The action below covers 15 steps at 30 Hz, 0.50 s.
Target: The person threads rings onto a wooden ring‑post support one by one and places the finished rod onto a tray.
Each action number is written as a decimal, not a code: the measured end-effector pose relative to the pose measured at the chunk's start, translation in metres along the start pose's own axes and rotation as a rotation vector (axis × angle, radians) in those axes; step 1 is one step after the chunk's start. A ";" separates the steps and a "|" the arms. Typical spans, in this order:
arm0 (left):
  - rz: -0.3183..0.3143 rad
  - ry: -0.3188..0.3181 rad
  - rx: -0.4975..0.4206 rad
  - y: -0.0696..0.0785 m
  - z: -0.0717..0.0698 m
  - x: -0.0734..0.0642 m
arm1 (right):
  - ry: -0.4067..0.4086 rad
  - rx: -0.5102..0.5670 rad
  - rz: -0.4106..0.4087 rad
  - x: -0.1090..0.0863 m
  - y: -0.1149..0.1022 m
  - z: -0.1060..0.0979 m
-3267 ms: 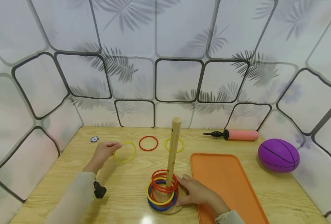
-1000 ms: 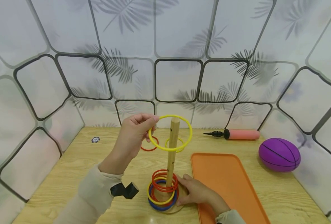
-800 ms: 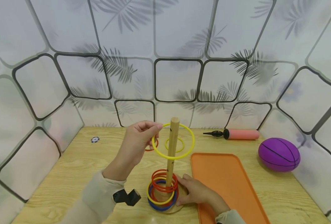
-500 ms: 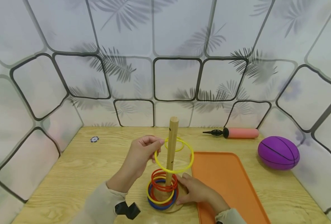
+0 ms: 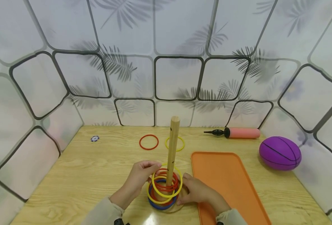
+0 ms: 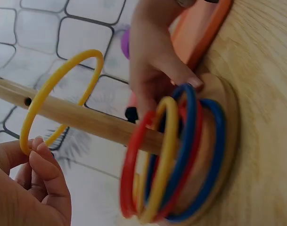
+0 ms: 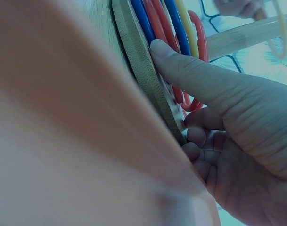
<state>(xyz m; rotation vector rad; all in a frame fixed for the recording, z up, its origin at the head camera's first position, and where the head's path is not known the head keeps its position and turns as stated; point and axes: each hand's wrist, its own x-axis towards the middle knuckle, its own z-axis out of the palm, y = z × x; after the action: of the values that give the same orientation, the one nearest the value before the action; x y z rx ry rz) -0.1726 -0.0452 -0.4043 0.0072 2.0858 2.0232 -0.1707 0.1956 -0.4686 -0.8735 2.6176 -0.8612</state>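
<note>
Yellow ring (image 6: 64,69): around the Wooden post (image 5: 173,137), tilted; lower than a moment ago, when it circled mid-post.
Left hand (image 5: 136,178): has come down with it; thumb and fingertips together, clamped on the ring's left side.
Meaning: threading looks done, letting go does not; my judgement.
Gap: left wrist view shows the ring apart from the Ring stack (image 6: 170,127); head view overlaps the two.
Ring stack make-up: red, yellow and blue loops round the post's foot, same as before; exact count unclear.
Right hand (image 5: 199,189): unmoved, clamped on the edge of the Wooden base (image 6: 214,87), thumb on top, fingers curled at the rim; probably steadying it.
Red ring (image 5: 149,149): flat on the Table (image 5: 106,168), behind and left of the post; back in full view now the left hand is lower.
Second yellow ring (image 5: 184,144): flat on the table, partly hidden by the post; not on it.
Orange tray (image 5: 227,181), Pump (image 5: 243,132), Purple ball (image 5: 280,153): same spots, right side.
Chip (image 5: 95,138): far left; face marked, too small to read.
Writing: none legible; ball shows black lines only, post dark spots, pump no visible label; brands can't be told.
</note>
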 end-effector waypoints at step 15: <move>-0.026 0.034 0.101 -0.037 -0.004 0.019 | 0.022 -0.065 -0.014 -0.001 -0.002 0.000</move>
<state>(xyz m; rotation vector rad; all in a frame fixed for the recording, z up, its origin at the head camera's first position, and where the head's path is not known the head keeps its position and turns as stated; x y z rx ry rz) -0.1856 -0.0477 -0.4441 -0.0364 2.1953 1.9140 -0.1686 0.1950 -0.4675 -0.9055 2.6754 -0.7973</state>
